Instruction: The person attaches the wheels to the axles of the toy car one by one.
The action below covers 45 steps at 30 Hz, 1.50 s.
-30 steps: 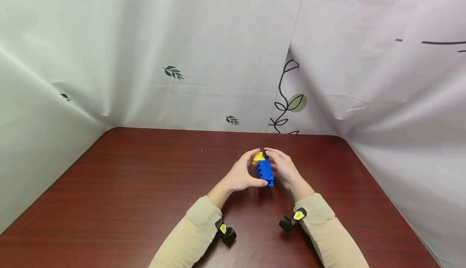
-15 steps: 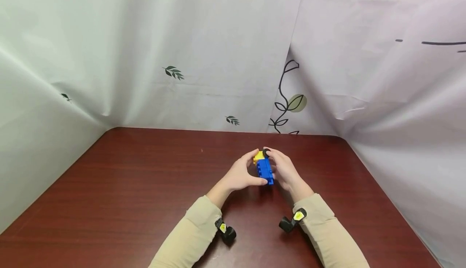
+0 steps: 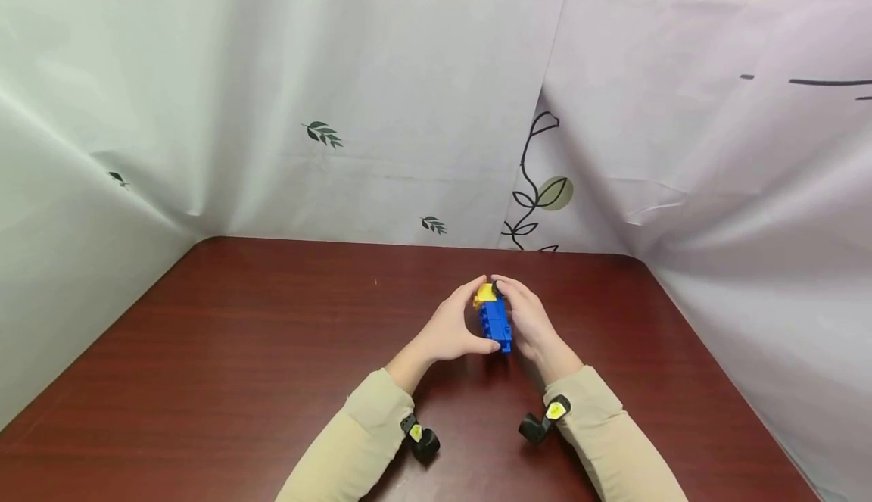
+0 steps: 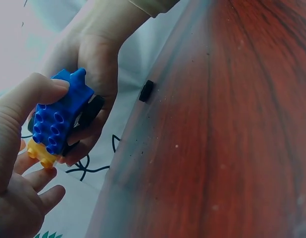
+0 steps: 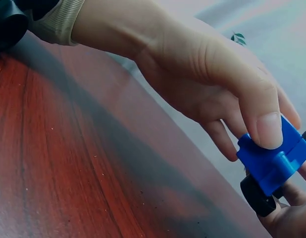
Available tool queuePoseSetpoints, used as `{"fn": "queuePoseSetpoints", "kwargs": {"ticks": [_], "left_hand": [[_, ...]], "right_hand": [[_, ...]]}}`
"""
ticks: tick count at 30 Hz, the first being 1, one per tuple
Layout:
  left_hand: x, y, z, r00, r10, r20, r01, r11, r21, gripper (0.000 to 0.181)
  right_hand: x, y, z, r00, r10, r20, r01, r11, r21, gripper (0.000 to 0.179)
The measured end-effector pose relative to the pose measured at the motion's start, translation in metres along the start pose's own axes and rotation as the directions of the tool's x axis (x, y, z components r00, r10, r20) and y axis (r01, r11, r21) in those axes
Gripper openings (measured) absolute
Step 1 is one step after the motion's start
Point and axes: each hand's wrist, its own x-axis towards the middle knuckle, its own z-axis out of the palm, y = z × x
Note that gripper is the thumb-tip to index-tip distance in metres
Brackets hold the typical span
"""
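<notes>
Two hands share one block toy [image 3: 496, 322] in the head view, a little right of the middle and seemingly lifted off the table [image 3: 272, 335]. The left hand [image 3: 446, 329] spans it in a wide C, thumb at the near end and fingertips by the yellow piece [image 3: 485, 294] at the far end. The right hand [image 3: 533, 324] holds the opposite side, fingertips at the far end. That looks like a sound brace for close work, provided the left thumb does not lever the bricks apart.

From the left wrist, the left thumb presses the blue section [image 4: 66, 111] beside its rows of studs, while the right hand's fingers curl beneath and touch a black wheel [image 4: 91, 110]. How hard they squeeze I cannot tell. Pressure is best applied evenly and square to the wheel's face, since a sideways push could twist it.

From the right wrist, the left thumb lies on the blue end, and an end wheel [image 5: 257, 196] sits just under it, near the right hand's fingers. Whether those grip that wheel is unclear. Short, gentle pushes, with the left thumb as backstop, should suit small bricks.
</notes>
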Motion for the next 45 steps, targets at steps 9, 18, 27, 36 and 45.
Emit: {"fn": "queuePoseSetpoints", "kwargs": {"ticks": [9, 18, 27, 36, 45], "left_hand": [[0.0002, 0.0000, -0.0018, 1.000, 0.026, 0.000, -0.026, 0.999, 0.018, 0.100], [0.0013, 0.0020, -0.0022, 0.999, 0.048, -0.026, -0.048, 0.999, 0.011, 0.096], [0.0020, 0.0057, -0.0005, 0.994, 0.102, -0.037, -0.105, 0.992, -0.066, 0.094], [-0.0003, 0.0079, -0.0008, 0.998, 0.058, -0.035, -0.058, 0.998, 0.018, 0.096], [0.0002, 0.0085, 0.0005, 0.998, 0.055, -0.038, -0.053, 0.997, 0.052, 0.095]], "right_hand": [[-0.0001, -0.0020, 0.0006, 1.000, -0.002, 0.008, 0.002, 0.999, 0.033, 0.043], [0.0008, 0.0001, 0.0022, 1.000, -0.018, -0.024, 0.020, 0.998, 0.067, 0.042], [-0.0024, 0.0004, -0.0006, 0.994, 0.009, 0.106, -0.023, 0.990, 0.136, 0.042], [-0.0027, -0.0025, -0.0014, 0.991, -0.049, 0.124, 0.032, 0.990, 0.135, 0.043], [-0.0048, -0.0023, -0.0015, 0.992, -0.055, 0.109, 0.044, 0.993, 0.107, 0.046]]}}
